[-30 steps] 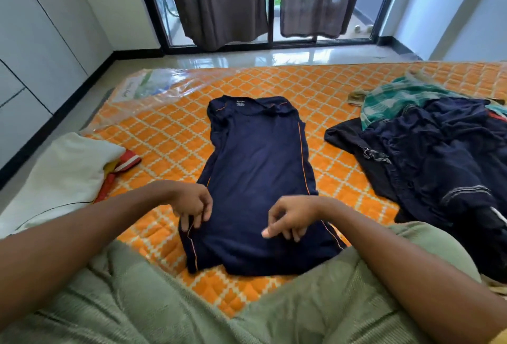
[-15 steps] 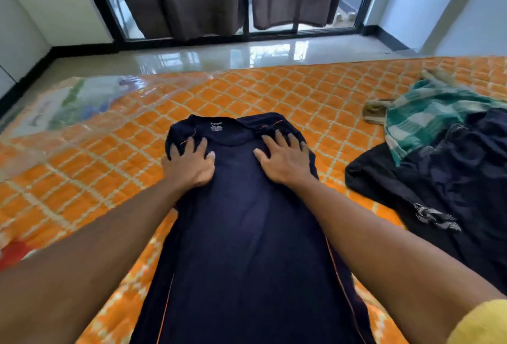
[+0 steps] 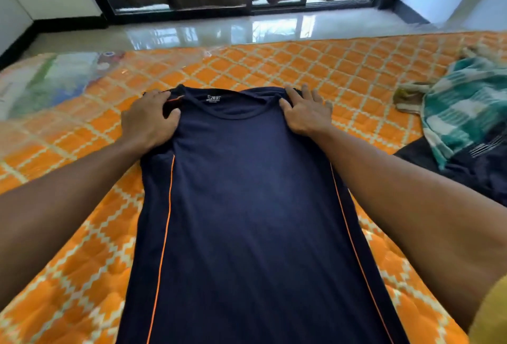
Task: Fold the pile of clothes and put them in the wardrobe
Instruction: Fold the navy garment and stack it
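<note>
okay, i've got the navy blue t-shirt with thin orange side piping (image 3: 247,206) laid flat, lengthwise down the middle of the orange quilted mattress (image 3: 343,80), collar toward its far edge. my left hand (image 3: 149,121) is pinching the left shoulder, thumb on top, fingers curled into the cloth; my right hand (image 3: 304,113) is gripping the right shoulder the same way. this looks like the fold-in-half step. next move, i reckon: lift both shoulders together and carry the collar toward the hem, edges level. the rest of the dark and green-checked clothes pile (image 3: 466,124) waits at the mattress's right edge. no wardrobe in view.
</note>
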